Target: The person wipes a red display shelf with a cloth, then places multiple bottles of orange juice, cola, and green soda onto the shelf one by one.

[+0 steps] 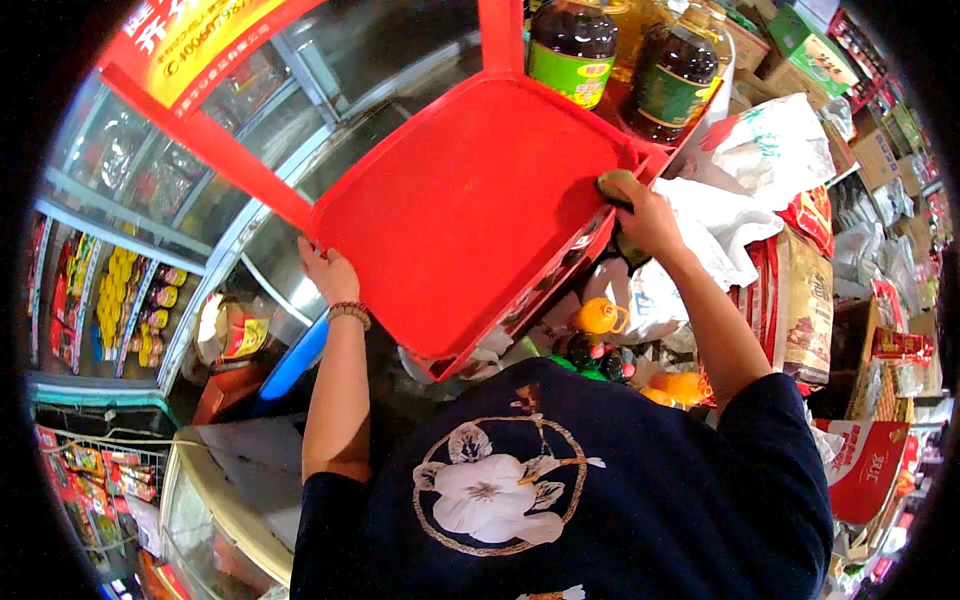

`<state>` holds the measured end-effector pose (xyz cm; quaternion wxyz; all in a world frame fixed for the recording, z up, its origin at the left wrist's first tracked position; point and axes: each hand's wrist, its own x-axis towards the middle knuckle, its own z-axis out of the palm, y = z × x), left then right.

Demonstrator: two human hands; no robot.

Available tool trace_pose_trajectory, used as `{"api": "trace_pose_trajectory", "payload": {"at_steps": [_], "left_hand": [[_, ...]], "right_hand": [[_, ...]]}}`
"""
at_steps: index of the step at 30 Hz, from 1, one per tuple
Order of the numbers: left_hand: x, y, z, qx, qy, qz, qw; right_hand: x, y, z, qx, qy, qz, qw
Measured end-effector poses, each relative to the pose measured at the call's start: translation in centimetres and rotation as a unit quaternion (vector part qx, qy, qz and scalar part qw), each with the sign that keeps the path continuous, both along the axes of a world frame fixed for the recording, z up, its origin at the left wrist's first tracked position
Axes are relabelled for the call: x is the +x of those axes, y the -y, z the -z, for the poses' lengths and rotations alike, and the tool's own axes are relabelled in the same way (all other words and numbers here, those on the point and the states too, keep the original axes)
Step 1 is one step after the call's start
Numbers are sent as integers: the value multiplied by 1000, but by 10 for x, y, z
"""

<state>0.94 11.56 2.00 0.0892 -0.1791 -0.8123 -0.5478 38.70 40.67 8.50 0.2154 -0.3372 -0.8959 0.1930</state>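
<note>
A red plastic display stand with a rimmed tray top (472, 202) and two uprights is in front of me. My left hand (328, 274) is on its left edge by the foot of an upright, the thumb over the rim. At the right corner my right hand (651, 214) presses a dark greenish cloth (617, 187) against the rim, the fingers partly hidden. A red and yellow sign panel (202, 45) spans the uprights. Large bottles of dark oil (574, 52) stand just beyond the tray's far right edge.
Glass cases (187, 150) stand at the left. White plastic bags (765, 150) and a printed sack (806, 307) lie at the right. Orange-capped and dark bottles (600, 315) are low beside my body. Stacked cartons (874, 157) line the far right.
</note>
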Motion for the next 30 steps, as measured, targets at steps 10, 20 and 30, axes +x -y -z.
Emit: {"api": "trace_pose_trajectory", "payload": {"at_steps": [10,20,30], "left_hand": [[5,-4,-5,-10,0,-31,999],[4,-5,0,-94,-13,-76,993],[40,35,-4,119,286,9,951]], "right_hand": [[-24,152,-20,-71,-22,-182,980],[-49,221,-45,-192,27,-388,901],[-111,234,-77,73,137,-470,869]]}}
